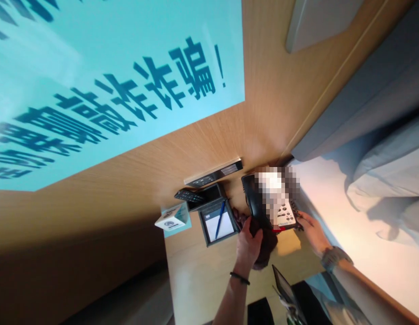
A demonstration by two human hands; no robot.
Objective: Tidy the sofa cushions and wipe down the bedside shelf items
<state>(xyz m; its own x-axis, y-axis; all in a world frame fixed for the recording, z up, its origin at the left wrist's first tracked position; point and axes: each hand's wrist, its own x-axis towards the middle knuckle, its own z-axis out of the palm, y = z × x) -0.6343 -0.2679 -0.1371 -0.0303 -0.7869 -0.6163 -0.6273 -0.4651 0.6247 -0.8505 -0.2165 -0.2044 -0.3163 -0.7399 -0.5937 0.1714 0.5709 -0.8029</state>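
Left hand [250, 243] closed on dark maroon cloth [267, 252], bunched beside desk phone [285, 215]. Right hand [313, 232] at phone's right edge; can't tell if gripping.

Desk telephone [286, 215], one: black body with a long black handset [254, 196] seated in place along its left side, white face bearing rows of small dark buttons at the near end, a red strip along the near edge, much of the face blurred by pixelation; stands at the far right part of a pale wood-toned tabletop [192, 275], set at a slant, whether flat or slightly raised not discernible. Cloth [266, 248], one: dark maroon-brown, bunched and creased, gripped in the left hand [249, 241], just beside the telephone's near left corner.
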